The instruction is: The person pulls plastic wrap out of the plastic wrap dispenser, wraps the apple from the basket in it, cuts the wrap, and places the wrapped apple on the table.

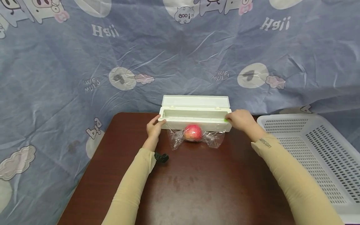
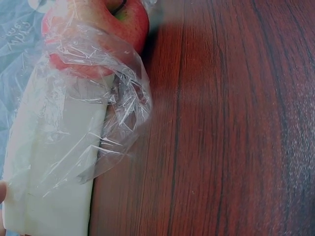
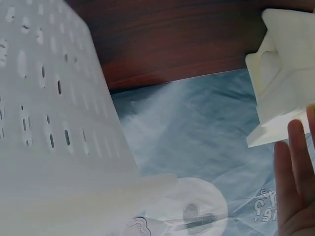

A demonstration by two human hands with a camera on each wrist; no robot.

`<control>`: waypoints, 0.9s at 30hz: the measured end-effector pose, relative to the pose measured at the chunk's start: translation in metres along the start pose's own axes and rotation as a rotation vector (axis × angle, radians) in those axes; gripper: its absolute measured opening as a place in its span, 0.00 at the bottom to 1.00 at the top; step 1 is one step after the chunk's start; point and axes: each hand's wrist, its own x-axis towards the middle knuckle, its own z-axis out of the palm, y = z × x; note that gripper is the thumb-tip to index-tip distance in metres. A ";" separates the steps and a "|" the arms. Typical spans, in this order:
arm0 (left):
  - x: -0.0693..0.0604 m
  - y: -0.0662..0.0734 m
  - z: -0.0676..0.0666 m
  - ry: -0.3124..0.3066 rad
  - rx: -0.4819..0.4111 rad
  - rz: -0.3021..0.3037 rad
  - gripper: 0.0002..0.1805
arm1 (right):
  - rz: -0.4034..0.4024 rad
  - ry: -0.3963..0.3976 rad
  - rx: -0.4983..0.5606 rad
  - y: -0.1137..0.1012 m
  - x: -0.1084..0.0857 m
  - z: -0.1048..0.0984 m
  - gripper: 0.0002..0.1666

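A white cling film dispenser (image 1: pixel 175 125) stands at the table's far edge, its lid (image 1: pixel 196 101) raised. Against its front lies a red apple (image 1: pixel 193 133), with clear film (image 1: pixel 215 139) spread out on both sides. My left hand (image 1: pixel 153 128) grips the dispenser's left end, the thumb at the front. At the right end, my right hand (image 1: pixel 240 120) pinches a small green slide cutter (image 1: pixel 226 120), mostly covered by the fingers. In the left wrist view, crumpled film (image 2: pixel 130 98) partly covers the apple (image 2: pixel 130 34). Two right fingers (image 3: pixel 283 182) look straight in the right wrist view.
A white perforated basket (image 1: pixel 284 134) stands at the right, close beside my right forearm. Behind the dark wooden table (image 1: pixel 197 187) hangs a blue-grey printed cloth (image 1: pixel 180 62). A black strap (image 1: pixel 161 157) shows at my left wrist.
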 end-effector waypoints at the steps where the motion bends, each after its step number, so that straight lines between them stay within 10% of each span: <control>1: 0.000 0.000 0.000 -0.001 -0.001 0.000 0.26 | 0.002 0.010 -0.014 0.000 -0.001 0.001 0.08; 20: -0.004 0.003 -0.001 -0.017 0.037 0.014 0.26 | 0.173 -0.011 0.002 -0.010 -0.011 -0.006 0.07; 27: -0.007 0.002 -0.005 -0.077 0.154 0.126 0.27 | 0.264 0.109 0.131 -0.042 -0.006 -0.013 0.18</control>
